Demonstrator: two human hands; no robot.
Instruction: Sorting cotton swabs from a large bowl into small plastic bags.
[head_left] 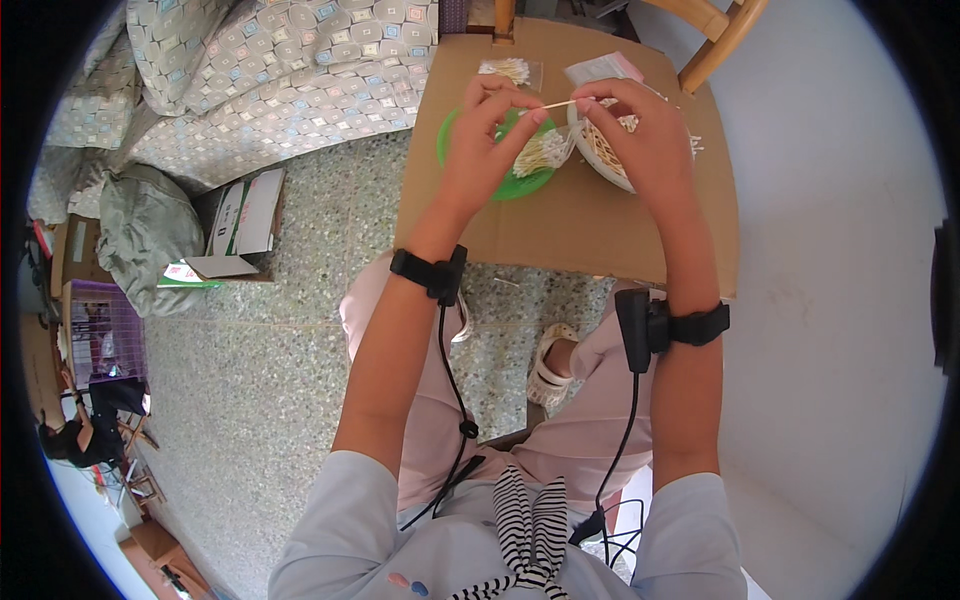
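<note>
A thin cotton swab (558, 104) is stretched level between my two hands above the bowls. My left hand (482, 142) pinches its left end between thumb and fingers, and my right hand (645, 135) pinches the other end. Under my left hand sits a green bowl (522, 189) with a bundle of white-tipped cotton swabs (541, 152), apparently in clear plastic. Below my right hand stands a white bowl (612, 178) holding many loose swabs, partly covered by that hand. A few swab tips show just right of my right wrist.
Both bowls rest on a brown cardboard sheet (500, 236). At its far side lie a clear bag of swabs (508, 70) and a pink-and-white packet (606, 67). A wooden chair (722, 45) stands far right, beside a white wall (830, 250). An opened carton (245, 220) lies left on the speckled floor.
</note>
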